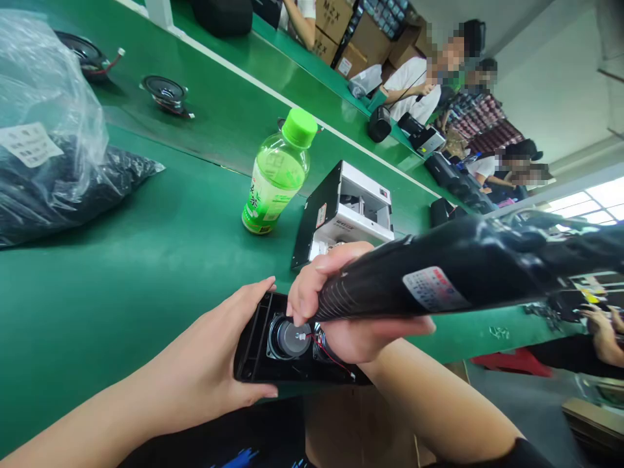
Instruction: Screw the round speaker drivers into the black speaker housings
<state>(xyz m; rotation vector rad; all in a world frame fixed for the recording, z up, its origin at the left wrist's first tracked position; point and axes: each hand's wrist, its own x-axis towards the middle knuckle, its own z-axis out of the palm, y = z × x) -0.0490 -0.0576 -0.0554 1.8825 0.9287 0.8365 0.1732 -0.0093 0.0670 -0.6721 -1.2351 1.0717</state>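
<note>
A black speaker box (253,354) lies with its hollow side up at the near edge of the green bench. Inside it sit two round speaker drivers (291,338) with thin red and black wires. My left hand (238,348) grips the left end of the box, thumb on the near side and fingers on the far side. Above the box, my right hand (336,292) is wrapped round a black electric screwdriver (404,279) with a white and red label. The screwdriver's tip is hidden behind my fingers, so I cannot tell if it touches the box.
Beyond the box stand a white and black screw feeder (341,214) and a green-capped drink bottle (277,172). A clear plastic bag of black parts (63,175) lies at left. Loose speaker drivers (166,92) rest farther back. Several people (414,84) sit along the opposite bench.
</note>
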